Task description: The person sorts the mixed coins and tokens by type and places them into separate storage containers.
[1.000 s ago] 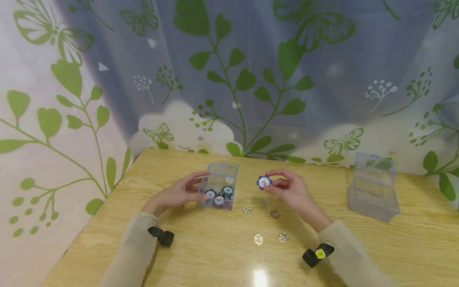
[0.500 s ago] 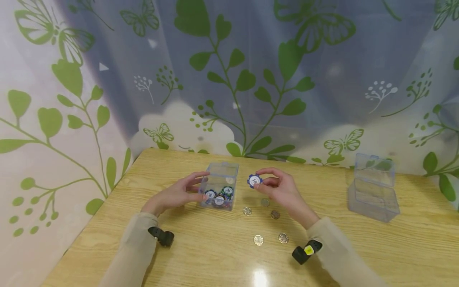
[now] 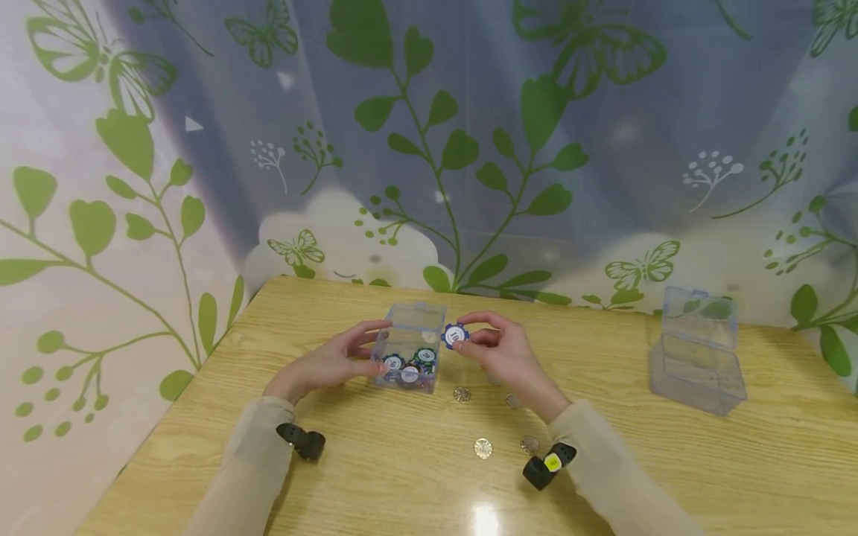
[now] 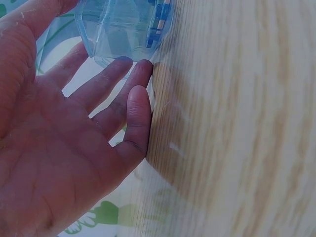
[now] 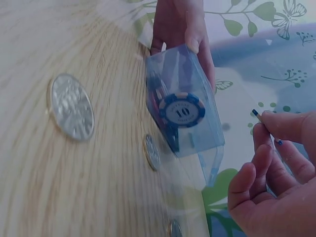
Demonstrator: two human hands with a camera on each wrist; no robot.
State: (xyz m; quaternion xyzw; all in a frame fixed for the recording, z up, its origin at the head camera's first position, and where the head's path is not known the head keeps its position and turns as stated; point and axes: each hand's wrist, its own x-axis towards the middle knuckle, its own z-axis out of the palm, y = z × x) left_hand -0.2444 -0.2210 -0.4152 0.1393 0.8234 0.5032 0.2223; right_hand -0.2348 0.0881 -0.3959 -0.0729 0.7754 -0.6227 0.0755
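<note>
The chip (image 3: 455, 335) sits pinched on edge between the right hand's (image 3: 499, 356) thumb and fingertips, face toward the camera, just beside the upper right rim of the open box (image 3: 410, 347), a little above its mouth. The box lies to the chip's left. The left hand (image 3: 328, 363), fingers straight, touches the box's far side, steadying it on the table (image 3: 375, 461).
</note>
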